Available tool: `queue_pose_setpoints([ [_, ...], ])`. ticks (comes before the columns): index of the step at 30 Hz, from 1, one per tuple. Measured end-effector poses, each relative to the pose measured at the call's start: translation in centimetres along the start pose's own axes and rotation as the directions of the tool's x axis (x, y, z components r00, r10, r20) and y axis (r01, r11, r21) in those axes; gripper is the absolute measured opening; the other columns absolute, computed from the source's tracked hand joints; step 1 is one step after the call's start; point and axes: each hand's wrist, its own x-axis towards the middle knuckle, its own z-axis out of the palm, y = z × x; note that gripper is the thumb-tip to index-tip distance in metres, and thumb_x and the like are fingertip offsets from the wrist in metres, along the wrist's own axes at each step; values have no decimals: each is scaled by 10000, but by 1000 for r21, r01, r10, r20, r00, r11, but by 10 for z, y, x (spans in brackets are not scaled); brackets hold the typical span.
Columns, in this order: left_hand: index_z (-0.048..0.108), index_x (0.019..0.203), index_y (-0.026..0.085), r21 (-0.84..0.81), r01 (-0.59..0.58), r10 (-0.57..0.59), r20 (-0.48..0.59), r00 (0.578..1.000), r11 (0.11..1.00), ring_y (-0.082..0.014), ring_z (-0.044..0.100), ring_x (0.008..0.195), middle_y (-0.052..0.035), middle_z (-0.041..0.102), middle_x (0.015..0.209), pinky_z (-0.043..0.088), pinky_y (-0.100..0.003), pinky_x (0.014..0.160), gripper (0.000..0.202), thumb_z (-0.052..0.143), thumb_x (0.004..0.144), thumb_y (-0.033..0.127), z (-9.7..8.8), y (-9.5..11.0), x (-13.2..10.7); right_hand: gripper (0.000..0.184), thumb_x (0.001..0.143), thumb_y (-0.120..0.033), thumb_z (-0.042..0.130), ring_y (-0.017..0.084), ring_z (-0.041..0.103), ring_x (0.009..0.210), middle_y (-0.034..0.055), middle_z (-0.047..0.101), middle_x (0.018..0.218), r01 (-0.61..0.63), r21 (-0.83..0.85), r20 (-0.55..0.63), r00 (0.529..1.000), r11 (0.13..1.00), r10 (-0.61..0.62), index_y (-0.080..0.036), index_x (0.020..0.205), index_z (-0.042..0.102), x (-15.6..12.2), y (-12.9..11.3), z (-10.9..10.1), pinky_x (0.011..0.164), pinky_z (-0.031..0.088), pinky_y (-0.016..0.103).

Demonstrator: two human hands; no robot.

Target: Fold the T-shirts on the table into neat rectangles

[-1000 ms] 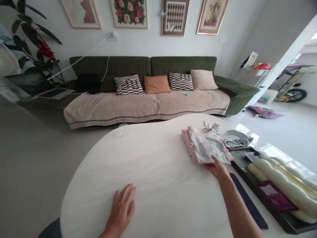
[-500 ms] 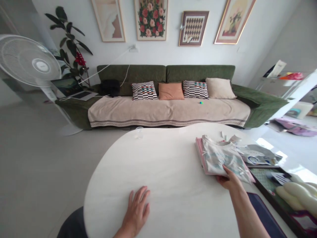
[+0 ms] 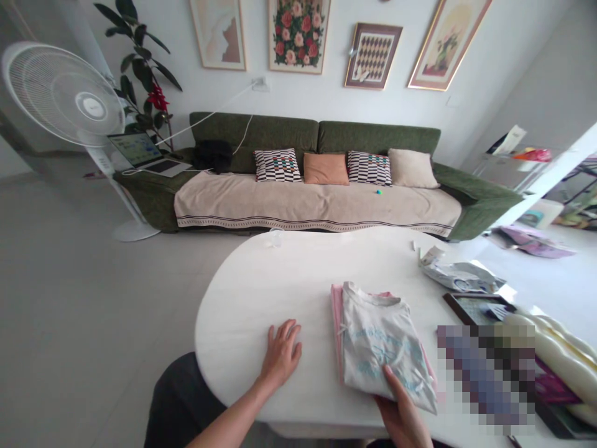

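A folded white T-shirt (image 3: 380,336) with pale blue print lies on top of folded pink clothing (image 3: 336,323), whose edges show at the left, top and right. My right hand (image 3: 396,404) grips the near edge of this stack, thumb on top of the shirt and fingers underneath, hidden. To the left, my left hand (image 3: 282,353) rests palm down on the white table (image 3: 252,298), fingers spread and holding nothing, apart from the clothes.
A crumpled silver-white plastic bag (image 3: 459,274) lies on the table's right side. A dark-framed tray (image 3: 459,305) and a puffy cream object (image 3: 550,342) are nearer; part there is pixelated. A clear cup (image 3: 275,238) stands at the far edge. Beyond is a green sofa (image 3: 261,134).
My right hand has drawn the folded clothes left and toward me, away from the plastic bag. The view has shifted, and my left hand still lies on the table.
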Motion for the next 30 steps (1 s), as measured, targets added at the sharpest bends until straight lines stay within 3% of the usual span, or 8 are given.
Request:
queue_pose_setpoints([
  [4, 466, 1153, 201, -455, 159, -200, -44, 979, 876, -193, 504, 1086, -94, 569, 1121, 281, -427, 1003, 350, 434, 806, 222, -6, -5, -6, 393, 647, -409, 623, 196, 585, 987, -27, 669, 883, 115, 46, -82, 991, 992, -111, -296, 1015, 547, -14, -4, -2, 784, 527, 318],
  [9, 387, 1208, 221, -836, 404, -417, 238, 877, 372, -185, 603, 934, -101, 576, 1080, 447, -324, 811, 462, 483, 807, 429, -52, -11, -23, 392, 579, -332, 683, 205, 590, 941, 0, 656, 895, 287, -83, -117, 948, 954, -295, -204, 936, 583, -9, -38, 49, 768, 509, 284],
  [12, 397, 1214, 275, -870, 457, -417, 352, 838, 185, -194, 566, 1016, -95, 500, 1214, 464, -305, 763, 467, 487, 802, 474, -94, -25, -25, 408, 634, -397, 645, 221, 581, 894, 38, 640, 910, 556, -322, 75, 822, 767, -564, -155, 957, 589, -29, -50, 109, 769, 485, 318],
  [14, 394, 1230, 286, -890, 450, -418, 381, 825, 75, -204, 557, 1030, -95, 484, 1236, 476, -323, 752, 471, 444, 816, 505, -119, -37, -20, 426, 679, -444, 592, 232, 575, 841, 62, 632, 862, 656, -515, 312, 743, 552, -592, -136, 974, 595, -55, -47, 150, 753, 474, 357],
  [17, 399, 1246, 272, -890, 455, -463, 420, 781, -40, -221, 585, 975, -96, 543, 1165, 486, -380, 755, 505, 382, 824, 550, -146, -59, -11, 645, 676, -461, 591, 229, 556, 857, 87, 577, 1006, 783, -592, 642, 601, 190, -476, -177, 1235, 439, -99, -25, 198, 779, 452, 386],
  [20, 451, 1230, 188, -886, 449, -501, 442, 744, -116, -248, 590, 966, -106, 622, 1050, 471, -402, 808, 577, 364, 814, 578, -158, -84, -13, 622, 725, -442, 561, 242, 528, 964, 130, 514, 1134, 869, -495, 844, 484, 12, -231, -177, 1269, 416, -125, 6, 213, 844, 424, 386],
  [27, 494, 1192, 113, -931, 333, -590, 353, 726, -149, -233, 603, 940, -98, 668, 962, 468, -372, 837, 454, 407, 833, 378, -158, -125, -40, 652, 722, -309, 592, 366, 255, 1256, 165, 201, 1422, 837, -540, 812, 547, -91, 205, -252, 1321, 340, -106, 71, 177, 907, 345, 516],
  [30, 553, 1106, 108, -923, 367, -611, 358, 706, -116, -224, 620, 885, -97, 672, 929, 489, -345, 787, 370, 462, 793, 285, -151, -126, -46, 694, 736, -292, 578, 336, 172, 1296, 144, 214, 1424, 861, -504, 834, 505, -66, 222, -241, 1355, 268, -95, 84, 175, 963, 291, 522],
])
